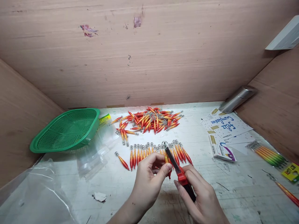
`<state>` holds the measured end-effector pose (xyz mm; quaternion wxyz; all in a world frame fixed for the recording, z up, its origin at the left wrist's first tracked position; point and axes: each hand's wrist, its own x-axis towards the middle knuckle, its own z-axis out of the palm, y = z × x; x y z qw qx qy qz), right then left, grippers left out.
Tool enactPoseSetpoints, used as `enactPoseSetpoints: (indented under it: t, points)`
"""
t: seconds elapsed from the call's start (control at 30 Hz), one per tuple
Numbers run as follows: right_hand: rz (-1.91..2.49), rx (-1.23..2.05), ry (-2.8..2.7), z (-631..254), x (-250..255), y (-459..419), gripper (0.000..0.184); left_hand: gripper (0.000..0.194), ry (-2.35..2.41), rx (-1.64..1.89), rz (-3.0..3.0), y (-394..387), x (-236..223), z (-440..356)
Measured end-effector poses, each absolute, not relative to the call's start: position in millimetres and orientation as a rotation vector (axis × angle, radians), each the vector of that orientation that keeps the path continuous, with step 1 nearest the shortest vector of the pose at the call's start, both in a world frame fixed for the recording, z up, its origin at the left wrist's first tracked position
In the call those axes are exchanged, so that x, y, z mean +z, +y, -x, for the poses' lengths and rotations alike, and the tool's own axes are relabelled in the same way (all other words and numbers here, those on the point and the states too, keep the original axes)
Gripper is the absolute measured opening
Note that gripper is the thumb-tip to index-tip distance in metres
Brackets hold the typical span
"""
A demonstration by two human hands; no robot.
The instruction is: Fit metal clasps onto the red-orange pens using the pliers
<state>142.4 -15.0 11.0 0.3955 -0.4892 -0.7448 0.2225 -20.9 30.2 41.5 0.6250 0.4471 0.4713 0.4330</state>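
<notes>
My left hand [150, 174] is closed, pinching a red-and-gold squid jig [166, 158] between thumb and fingers, its lower end poking out below. In my right hand [199, 189] is a slim tool [181, 177] with a long dark shaft and a red-and-black handle; its exact kind is not clear. The metal tip of this tool lies at the hooked crown of the held jig; whether they touch I cannot tell. Behind my hands runs a row of similar jigs [135, 158], hooks pointing away from me. One jig [122, 161] lies slanted left of the row.
Beyond the row is a heap of jigs [149, 119]. On the left are a green basket [35, 146], clear bags [91, 158] and plastic sheeting [35, 193]. Printed cards [230, 124], a small box [223, 151], a metal flask [238, 99] and packaged lures [271, 155] lie right.
</notes>
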Motion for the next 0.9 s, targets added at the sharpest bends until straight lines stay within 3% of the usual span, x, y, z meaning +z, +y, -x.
enactPoseSetpoints:
  t: [0.57,0.9]
  points:
    - [1.236,0.601,-1.851,-137.6,4.0,-19.1,0.015,0.025,1.121,0.991,-1.121,25.8,40.2,19.7]
    - [1.228,0.652,-1.768,-136.0,7.9,-17.2,0.018,0.042,1.024,0.957,-0.927,30.3,39.9,18.8]
